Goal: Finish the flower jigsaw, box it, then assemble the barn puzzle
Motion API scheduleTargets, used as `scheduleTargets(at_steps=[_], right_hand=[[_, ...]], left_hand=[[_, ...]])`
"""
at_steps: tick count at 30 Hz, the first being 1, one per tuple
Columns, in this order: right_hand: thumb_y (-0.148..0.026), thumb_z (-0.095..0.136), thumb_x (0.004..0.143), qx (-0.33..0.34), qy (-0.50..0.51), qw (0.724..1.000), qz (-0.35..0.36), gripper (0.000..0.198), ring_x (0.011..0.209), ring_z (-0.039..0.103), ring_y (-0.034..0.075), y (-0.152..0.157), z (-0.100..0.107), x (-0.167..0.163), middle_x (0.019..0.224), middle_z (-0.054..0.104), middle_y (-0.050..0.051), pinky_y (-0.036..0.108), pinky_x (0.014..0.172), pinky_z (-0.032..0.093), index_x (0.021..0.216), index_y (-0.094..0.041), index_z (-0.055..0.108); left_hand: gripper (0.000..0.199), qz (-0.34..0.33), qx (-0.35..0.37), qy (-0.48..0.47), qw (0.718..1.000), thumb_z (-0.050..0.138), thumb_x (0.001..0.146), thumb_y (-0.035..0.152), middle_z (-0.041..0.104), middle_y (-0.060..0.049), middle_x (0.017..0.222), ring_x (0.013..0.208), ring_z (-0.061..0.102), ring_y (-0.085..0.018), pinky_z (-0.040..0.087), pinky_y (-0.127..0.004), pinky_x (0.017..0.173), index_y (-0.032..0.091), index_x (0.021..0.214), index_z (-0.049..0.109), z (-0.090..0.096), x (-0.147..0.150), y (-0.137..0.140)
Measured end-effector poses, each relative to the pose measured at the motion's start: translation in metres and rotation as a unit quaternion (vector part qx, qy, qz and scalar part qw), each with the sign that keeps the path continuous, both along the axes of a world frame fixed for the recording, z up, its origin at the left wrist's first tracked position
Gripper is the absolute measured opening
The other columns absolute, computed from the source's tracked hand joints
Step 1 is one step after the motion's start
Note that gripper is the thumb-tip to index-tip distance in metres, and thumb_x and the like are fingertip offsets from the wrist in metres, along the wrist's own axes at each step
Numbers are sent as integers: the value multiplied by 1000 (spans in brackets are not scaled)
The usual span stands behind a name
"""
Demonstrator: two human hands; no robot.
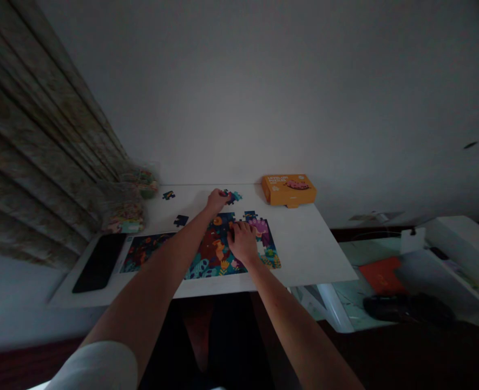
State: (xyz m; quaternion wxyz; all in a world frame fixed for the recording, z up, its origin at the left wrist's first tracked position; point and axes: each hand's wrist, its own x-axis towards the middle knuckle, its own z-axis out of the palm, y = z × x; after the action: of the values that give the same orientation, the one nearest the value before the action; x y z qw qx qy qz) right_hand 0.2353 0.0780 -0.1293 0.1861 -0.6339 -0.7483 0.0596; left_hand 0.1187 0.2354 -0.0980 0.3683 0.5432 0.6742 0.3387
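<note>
My left hand [217,200] reaches to the back of the white table, fingers closed on a puzzle piece at the edge of a small cluster of colourful puzzle pieces [234,198]. My right hand [242,240] lies on the partly joined jigsaw puzzle [212,254], its fingers apart and pressing on the pieces. A dark blue piece [249,215] sits along the puzzle's uneven top edge. Two loose pieces lie to the left, one dark piece [181,220] and one with an orange mark [168,195]. My left forearm partly covers a printed picture sheet [144,250].
An orange puzzle box [289,190] stands at the table's back right. A black phone-like slab [100,262] lies at the left front, with clear plastic bags [123,206] behind it. Patterned curtains [40,130] hang at the left. Right of the table is an open white drawer [442,281].
</note>
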Motion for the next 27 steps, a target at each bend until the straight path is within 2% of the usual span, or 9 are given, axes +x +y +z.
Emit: scheduleTargets(at_steps=[4,7,10,13,17,21,27], right_hand=[[-32,47,102,3,-5,1000,1,31,122,55,32,-1,1,1,129,66,16,49,106,36,122,-18,66],[-33,46,103,4,-4,1000,1,32,123,55,32,-2,-1,1,130,66,16,48,107,36,124,-18,66],[-35,45,104,13,6,1000,3,34,122,55,32,-1,-6,1,129,67,16,48,106,37,125,-18,66],[-40,44,105,20,26,999,0,37,121,57,31,1,-6,4,129,67,15,47,106,39,125,-18,67],[-42,44,106,17,35,999,0,39,124,57,31,-1,6,8,131,66,16,47,109,39,122,-17,69],[-42,47,106,24,4,998,62,36,131,54,30,-22,15,-1,137,64,14,54,120,27,124,-21,69],[-44,47,106,-8,11,996,90,41,141,48,29,-62,-4,-27,149,58,13,55,123,25,138,-23,62]], left_hand=[[43,-29,10,-104,994,75,79,18,75,-8,101,78,72,-15,58,-29,78,16,120,63,19,-32,-23],[37,-44,5,-178,983,74,78,25,76,-8,103,84,73,-17,58,-31,82,18,114,67,28,-71,-50],[29,-25,1,-148,989,74,77,32,78,-8,100,91,74,-21,56,-31,81,18,101,70,28,-109,-80],[28,6,-12,-96,995,76,73,28,78,-8,93,91,74,-24,55,-30,73,17,97,69,19,-133,-104],[37,31,-14,-61,998,78,70,18,76,-5,89,82,74,-20,55,-27,67,17,105,67,2,-141,-118],[36,3,14,36,999,75,75,13,75,-3,91,81,73,-18,57,-28,73,19,111,71,-9,-135,-120],[30,-18,19,101,995,72,80,10,77,-5,93,90,73,-21,56,-31,84,18,109,76,-12,-128,-120]])
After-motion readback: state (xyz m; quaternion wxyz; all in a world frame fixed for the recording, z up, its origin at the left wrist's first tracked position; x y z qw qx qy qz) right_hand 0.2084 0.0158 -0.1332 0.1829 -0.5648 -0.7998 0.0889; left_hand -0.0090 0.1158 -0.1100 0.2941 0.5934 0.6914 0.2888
